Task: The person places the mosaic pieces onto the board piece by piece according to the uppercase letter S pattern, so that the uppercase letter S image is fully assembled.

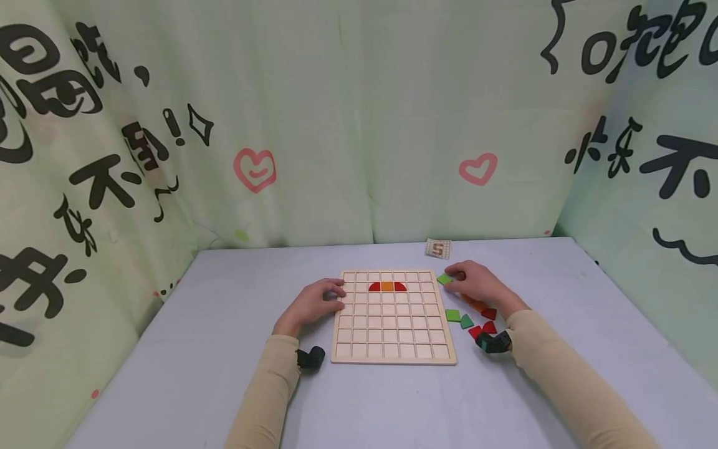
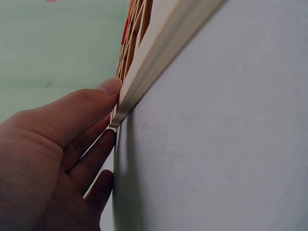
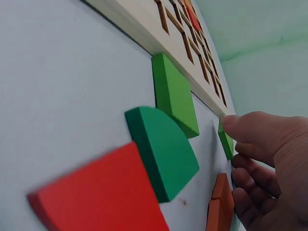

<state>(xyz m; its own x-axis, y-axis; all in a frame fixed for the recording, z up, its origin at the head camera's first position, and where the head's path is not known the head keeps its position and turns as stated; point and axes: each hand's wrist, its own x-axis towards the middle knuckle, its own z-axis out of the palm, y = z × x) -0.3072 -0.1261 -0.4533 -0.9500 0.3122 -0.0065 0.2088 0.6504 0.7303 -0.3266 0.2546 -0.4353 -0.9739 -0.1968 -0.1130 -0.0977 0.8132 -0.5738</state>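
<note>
A wooden grid board (image 1: 359, 360) lies flat, with a red, orange and red row of pieces (image 1: 387, 287) set near its far side. My left hand (image 1: 314, 304) rests at the board's left edge, thumb tip and fingertips touching the frame (image 2: 144, 72). Off the far right corner, my right hand (image 1: 477, 282) pinches a light green block (image 3: 226, 140) between thumb and fingers, low over the table. Nearer, another light green block (image 3: 175, 94) lies against the frame, beside a dark green quarter-round block (image 3: 161, 151) and a red block (image 3: 103, 192).
Several red blocks (image 1: 489, 327) lie right of the board, near the right wrist's black camera (image 1: 493, 342). Orange blocks (image 3: 220, 204) sit partly under the right hand. A small patterned card (image 1: 438, 248) lies at the table's back edge, before a printed curtain (image 1: 359, 125).
</note>
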